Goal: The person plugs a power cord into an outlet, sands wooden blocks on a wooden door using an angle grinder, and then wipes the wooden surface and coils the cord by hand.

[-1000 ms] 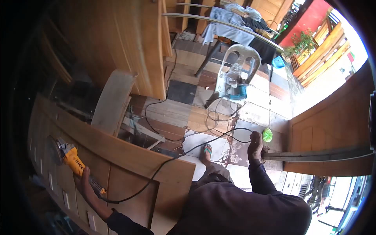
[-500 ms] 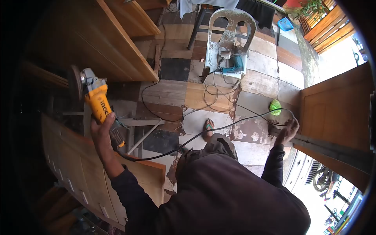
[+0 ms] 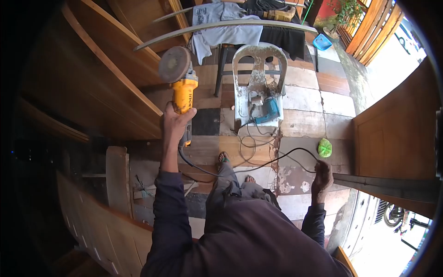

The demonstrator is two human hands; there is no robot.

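My left hand (image 3: 176, 121) is wrapped round the body of a yellow angle grinder (image 3: 183, 94), raised in front of me with its round disc (image 3: 175, 64) at the top. From the grinder's lower end a black cord (image 3: 263, 164) loops across to my right hand (image 3: 322, 179). The fingers of my right hand are closed on that cord, at the right over the floor. A teal power tool (image 3: 269, 111) lies on the seat of a worn plastic chair (image 3: 260, 69) ahead of me.
Wooden panels (image 3: 106, 69) lean at the left, with a panelled door (image 3: 92, 221) below them. A draped table (image 3: 226, 32) stands behind the chair. A blue dustpan (image 3: 322, 42), a green bundle (image 3: 325, 147) and loose cables lie on the tiles. Another wooden panel (image 3: 397, 138) is at the right.
The grinder, in my left hand, has moved up and to the right, away from the wooden door at the lower left. My right hand still holds the cord. My view has turned.
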